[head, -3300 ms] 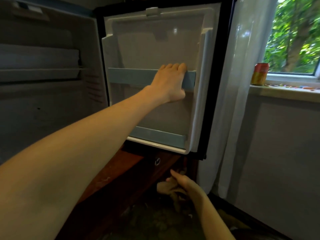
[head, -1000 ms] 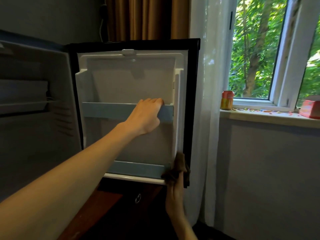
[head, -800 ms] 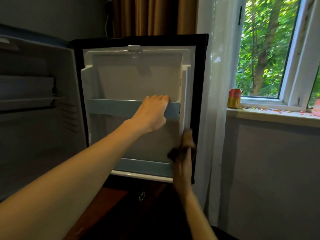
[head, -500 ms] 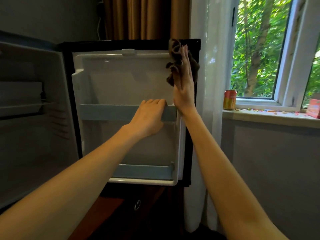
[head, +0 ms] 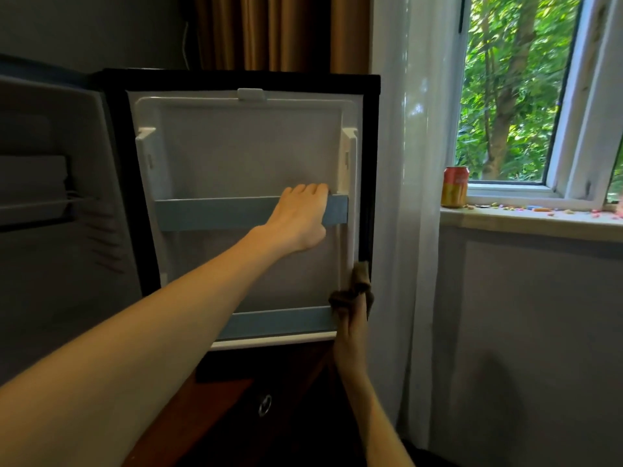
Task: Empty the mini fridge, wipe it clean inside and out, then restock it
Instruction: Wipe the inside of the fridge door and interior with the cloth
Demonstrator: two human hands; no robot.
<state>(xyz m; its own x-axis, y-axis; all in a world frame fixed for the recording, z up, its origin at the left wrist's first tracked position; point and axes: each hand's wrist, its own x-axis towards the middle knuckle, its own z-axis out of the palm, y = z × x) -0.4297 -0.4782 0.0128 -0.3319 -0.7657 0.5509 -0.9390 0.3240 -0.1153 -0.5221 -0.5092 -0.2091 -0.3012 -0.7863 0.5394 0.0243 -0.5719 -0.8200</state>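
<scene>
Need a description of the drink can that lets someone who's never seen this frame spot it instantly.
Start at the window on the right and drop to its windowsill. At the sill's left end, beside the sheer white curtain, stands a can. It is tall and upright, orange-red over yellow, while its neighbours are small coloured bits scattered along the sill.

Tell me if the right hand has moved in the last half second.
Yes. The right hand, gripping the cloth, went down the right edge of the fridge door, from top corner to lower rail.
</scene>
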